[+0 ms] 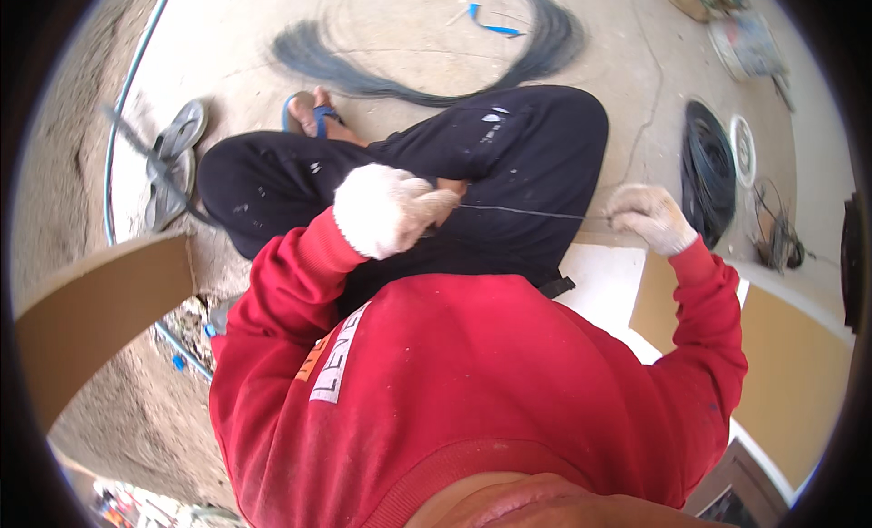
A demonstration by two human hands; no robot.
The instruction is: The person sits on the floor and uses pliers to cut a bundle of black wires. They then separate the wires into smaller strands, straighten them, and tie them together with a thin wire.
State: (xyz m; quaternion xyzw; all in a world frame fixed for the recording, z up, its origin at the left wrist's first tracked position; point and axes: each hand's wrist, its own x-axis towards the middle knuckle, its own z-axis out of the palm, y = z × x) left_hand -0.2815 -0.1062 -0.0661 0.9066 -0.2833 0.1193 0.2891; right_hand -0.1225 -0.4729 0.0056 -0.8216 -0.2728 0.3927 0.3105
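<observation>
White knitted gloves cover both hands. My left hand (386, 210) is closed in front of my belly, over my crossed legs, with one end of a thin grey wire (527, 210) at its fingertips. Out to the right, my right hand (649, 219) pinches the same wire, which stretches nearly straight between the hands above my dark trousers. What else the left fist may hold is hidden. On the floor beyond my legs lies a big loose loop of dark thin strands (400, 90), blurred at its sides.
Blue strap pieces (495, 24) lie inside the loop. At right are a dark coil (708, 174), a white ring (743, 151), a tangle of cords (779, 242) and a stained bucket (745, 47). Grey sandals (177, 156) and a light-blue hose (118, 147) are at left.
</observation>
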